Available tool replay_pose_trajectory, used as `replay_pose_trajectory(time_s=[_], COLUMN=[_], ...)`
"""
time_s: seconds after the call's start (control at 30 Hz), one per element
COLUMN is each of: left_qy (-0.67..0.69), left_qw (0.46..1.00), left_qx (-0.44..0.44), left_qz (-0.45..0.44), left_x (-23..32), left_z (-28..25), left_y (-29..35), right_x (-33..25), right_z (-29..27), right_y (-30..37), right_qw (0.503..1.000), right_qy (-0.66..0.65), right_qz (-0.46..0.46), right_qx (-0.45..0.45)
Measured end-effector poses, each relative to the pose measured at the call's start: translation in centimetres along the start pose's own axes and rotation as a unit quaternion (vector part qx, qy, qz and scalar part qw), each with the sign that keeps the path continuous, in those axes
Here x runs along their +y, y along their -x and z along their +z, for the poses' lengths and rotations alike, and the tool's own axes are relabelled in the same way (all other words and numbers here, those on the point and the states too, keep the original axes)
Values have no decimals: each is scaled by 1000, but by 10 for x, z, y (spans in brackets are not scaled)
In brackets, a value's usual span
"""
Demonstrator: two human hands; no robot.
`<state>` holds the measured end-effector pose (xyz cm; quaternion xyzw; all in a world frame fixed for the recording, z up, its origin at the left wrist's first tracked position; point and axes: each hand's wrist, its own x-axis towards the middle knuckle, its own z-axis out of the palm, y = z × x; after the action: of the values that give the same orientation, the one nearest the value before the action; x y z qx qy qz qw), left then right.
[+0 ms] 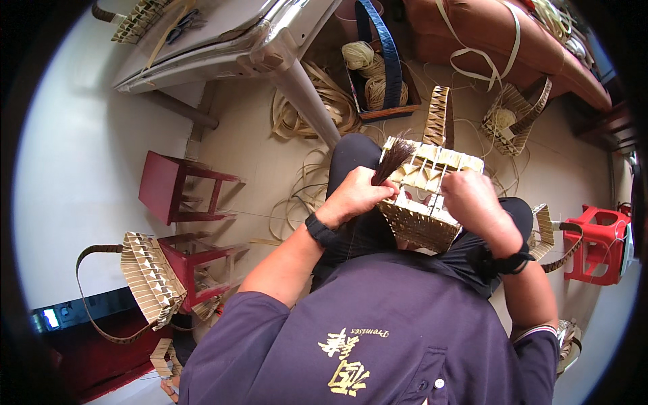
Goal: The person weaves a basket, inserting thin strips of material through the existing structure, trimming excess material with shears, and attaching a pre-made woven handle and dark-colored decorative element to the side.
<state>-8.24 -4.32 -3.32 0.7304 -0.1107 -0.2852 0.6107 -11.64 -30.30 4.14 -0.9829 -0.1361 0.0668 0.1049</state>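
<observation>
A woven basket [432,226] of pale and brown strips rests in my lap between my knees, its patterned handle [437,116] pointing away from me. My left hand [361,192] is closed around the lower end of a dark brown tuft of fibres [395,156], which fans out over the basket's left edge. Over the basket's right side, my right hand [472,199] has its fingers curled together in a pinch. What sits between those fingers is too small or hidden to make out. Thin lines run across the basket's opening between the hands.
Coils of flat strip [317,101] lie under the table [202,54]. Ahead stands a box of cord balls [388,111] with a blue handle. Other woven baskets [152,280] surround me, near dark red stools [165,185], a red plastic stool [597,246] and a brown sofa [466,40].
</observation>
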Motion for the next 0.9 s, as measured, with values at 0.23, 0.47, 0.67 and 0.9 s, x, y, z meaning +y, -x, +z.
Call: replay_pose_trajectory(time_s=[0.23,0.47,0.67,0.9], left_qy=[-16,-22,-4,-31], left_qw=[1000,999,990,993], left_qx=[10,-24,-133,-96], left_qz=[15,-24,-53,-64], left_x=[-2,-38,-42,-70], left_z=[6,-18,-36,-71], left_y=[-5,-20,-8,6], right_x=[3,-51,-91,-119], right_z=[-19,25,69,78], right_y=[28,-10,-37,-39], right_qw=[991,993,990,975], right_qy=[-130,-47,-108,-214], right_qz=[7,2,-9,13], right_qx=[20,-105,-90,-52])
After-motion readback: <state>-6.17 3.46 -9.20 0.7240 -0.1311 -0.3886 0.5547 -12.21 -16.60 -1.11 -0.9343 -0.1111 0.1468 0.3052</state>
